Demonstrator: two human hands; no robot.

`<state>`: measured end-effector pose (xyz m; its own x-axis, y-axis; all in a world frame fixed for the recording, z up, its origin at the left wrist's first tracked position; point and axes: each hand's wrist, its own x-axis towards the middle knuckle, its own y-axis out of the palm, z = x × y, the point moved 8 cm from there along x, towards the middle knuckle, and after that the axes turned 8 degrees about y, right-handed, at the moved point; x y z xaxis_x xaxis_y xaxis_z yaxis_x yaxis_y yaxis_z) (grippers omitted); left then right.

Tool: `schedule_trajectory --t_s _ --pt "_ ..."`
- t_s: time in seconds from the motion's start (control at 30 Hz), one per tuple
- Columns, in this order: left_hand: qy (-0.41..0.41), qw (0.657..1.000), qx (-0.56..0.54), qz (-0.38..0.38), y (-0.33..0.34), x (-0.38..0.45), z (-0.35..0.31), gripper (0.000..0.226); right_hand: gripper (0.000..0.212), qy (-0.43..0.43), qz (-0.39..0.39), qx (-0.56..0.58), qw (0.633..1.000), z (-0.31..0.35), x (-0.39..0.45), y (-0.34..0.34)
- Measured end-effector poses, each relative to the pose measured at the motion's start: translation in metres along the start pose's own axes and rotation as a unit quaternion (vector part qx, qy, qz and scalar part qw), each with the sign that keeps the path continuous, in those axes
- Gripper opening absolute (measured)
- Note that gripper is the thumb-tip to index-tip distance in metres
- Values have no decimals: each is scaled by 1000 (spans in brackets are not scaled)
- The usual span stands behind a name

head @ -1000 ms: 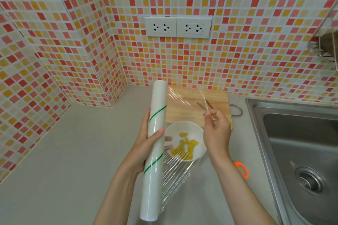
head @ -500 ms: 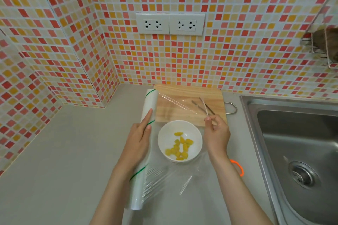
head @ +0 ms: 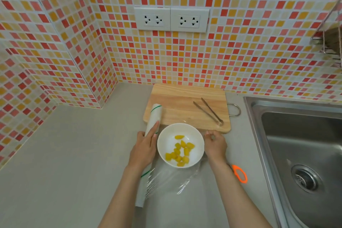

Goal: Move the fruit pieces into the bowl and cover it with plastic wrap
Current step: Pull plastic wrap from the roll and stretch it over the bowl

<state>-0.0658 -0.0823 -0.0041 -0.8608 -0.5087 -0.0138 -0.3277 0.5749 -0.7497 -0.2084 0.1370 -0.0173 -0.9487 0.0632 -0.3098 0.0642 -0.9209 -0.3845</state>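
A white bowl (head: 196, 138) stands on the grey counter and holds several yellow fruit pieces (head: 180, 152). A white roll of plastic wrap (head: 154, 116) with green stripes lies on the counter just left of the bowl. My left hand (head: 145, 148) presses down on the roll. Clear film (head: 172, 179) runs from the roll across the bowl to the right, with loose folds on the counter in front. My right hand (head: 215, 143) pinches the film's edge at the bowl's right rim.
A wooden cutting board (head: 185, 105) lies behind the bowl with metal tongs (head: 209, 111) on it. An orange-handled tool (head: 239, 173) lies by my right forearm. A steel sink (head: 303, 150) fills the right side. Tiled walls close the back and left.
Both hands came down from the air: the roll now lies on the counter left of the bowl, and the film has been lowered and stretched over the bowl.
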Motion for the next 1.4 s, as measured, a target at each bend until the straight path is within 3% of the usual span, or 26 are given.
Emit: schedule_trajectory --t_s 0.23,0.3,0.53,0.67,0.73,0.8,0.87,0.93,1.0,1.17,1.4 --pt "-8 1000 -1 -4 10 -2 3 42 12 175 173 39 968 -23 -6 25" --pt "-10 1000 0 -3 11 -2 4 42 14 174 187 31 966 -23 -5 26" --pt "-13 1000 -8 4 13 -1 7 41 23 -3 29 -69 997 -13 -4 14" --pt "-16 1000 -15 6 13 -2 8 40 28 -80 30 -157 984 -2 -2 13" --pt "-16 1000 -14 7 13 -2 8 40 28 -100 13 -161 982 7 2 4" --pt "-14 1000 -14 7 13 -3 7 40 25 -192 -39 -128 972 32 2 -11" --pt "-10 1000 -14 7 13 -3 4 41 26 -267 19 -52 962 59 -6 -7" --pt "-13 1000 -10 9 12 -3 3 41 29 -244 165 13 955 66 -12 17" --pt "-24 1000 -1 5 11 -5 3 42 30 -185 250 22 950 56 -15 39" --pt "-55 998 24 -10 9 -10 2 44 35 -81 268 62 958 32 -2 55" --pt "-66 997 26 -15 7 -12 -1 44 48 -5 298 104 949 24 1 63"
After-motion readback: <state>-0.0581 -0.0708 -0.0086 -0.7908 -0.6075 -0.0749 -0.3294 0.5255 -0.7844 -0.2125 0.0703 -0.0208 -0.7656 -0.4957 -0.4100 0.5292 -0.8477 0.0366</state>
